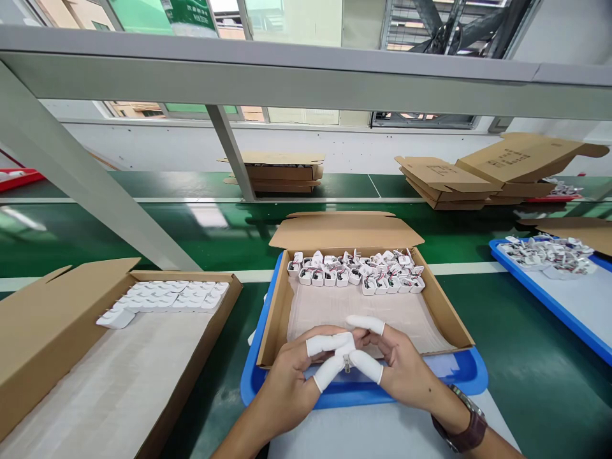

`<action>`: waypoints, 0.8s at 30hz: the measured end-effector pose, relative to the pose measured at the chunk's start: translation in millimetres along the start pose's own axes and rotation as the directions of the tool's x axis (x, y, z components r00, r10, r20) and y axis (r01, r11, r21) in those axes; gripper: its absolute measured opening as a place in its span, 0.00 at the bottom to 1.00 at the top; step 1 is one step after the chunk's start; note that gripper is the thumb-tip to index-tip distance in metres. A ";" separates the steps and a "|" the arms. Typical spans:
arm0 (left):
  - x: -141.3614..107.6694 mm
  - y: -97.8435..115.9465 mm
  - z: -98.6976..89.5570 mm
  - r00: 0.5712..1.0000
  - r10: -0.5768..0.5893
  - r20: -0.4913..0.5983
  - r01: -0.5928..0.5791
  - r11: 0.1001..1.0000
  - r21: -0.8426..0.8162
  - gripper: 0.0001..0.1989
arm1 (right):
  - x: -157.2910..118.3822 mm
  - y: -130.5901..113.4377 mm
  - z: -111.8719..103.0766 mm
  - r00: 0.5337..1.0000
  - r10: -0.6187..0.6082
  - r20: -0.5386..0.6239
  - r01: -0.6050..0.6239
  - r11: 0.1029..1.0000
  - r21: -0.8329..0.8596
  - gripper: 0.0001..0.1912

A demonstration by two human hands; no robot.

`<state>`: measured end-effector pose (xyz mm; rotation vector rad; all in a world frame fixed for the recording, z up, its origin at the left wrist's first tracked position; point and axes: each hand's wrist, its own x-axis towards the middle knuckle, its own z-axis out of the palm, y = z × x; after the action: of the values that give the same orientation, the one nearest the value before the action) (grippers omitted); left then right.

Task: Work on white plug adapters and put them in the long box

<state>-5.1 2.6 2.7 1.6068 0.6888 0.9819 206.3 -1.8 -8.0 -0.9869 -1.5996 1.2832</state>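
Note:
My left hand [291, 381] and my right hand [405, 371] meet over the near edge of an open cardboard box [273, 319]. White finger cots cover both thumbs and index fingers. Pinched between them is a small white plastic part [346, 347] with a bit of metal at its lower end; the fingers hide most of it. At the far side of that box, rows of small white housings [329, 278] with thin wires stand on a pale liner [358, 319]. A blue tray [473, 381] lies beneath the box.
Left of me, another open box [229, 290] holds rows of smooth white parts [167, 296]. A blue tray [549, 312] with heaped wired parts [549, 255] stands at right. Beyond the green belt [229, 236] are more cartons [444, 175]. A metal frame bar [306, 80] crosses above.

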 end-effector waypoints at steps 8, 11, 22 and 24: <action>-1.8 -8.3 7.0 0.993 0.050 -0.102 -0.031 0.983 0.179 0.24 | 3.1 -8.4 2.1 0.998 0.059 -0.003 -0.058 0.998 0.026 0.16; -0.2 -9.8 10.2 0.984 0.118 -0.131 -0.086 0.969 0.230 0.20 | 2.7 -7.1 2.1 0.997 0.072 -0.004 -0.072 0.997 0.021 0.15; -0.1 -4.6 3.2 0.998 0.040 -0.052 -0.037 0.998 0.057 0.20 | 3.9 -7.8 -0.9 0.998 0.058 0.012 -0.058 0.997 0.052 0.17; 0.3 1.6 -0.8 1.000 -0.003 0.015 0.003 0.999 -0.052 0.21 | 3.5 -7.6 -1.7 0.997 0.072 0.003 -0.072 0.996 0.047 0.20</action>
<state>-5.6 2.8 4.4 1.5660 0.6509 0.9774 206.2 0.7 0.1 -1.0227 -1.5405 1.3643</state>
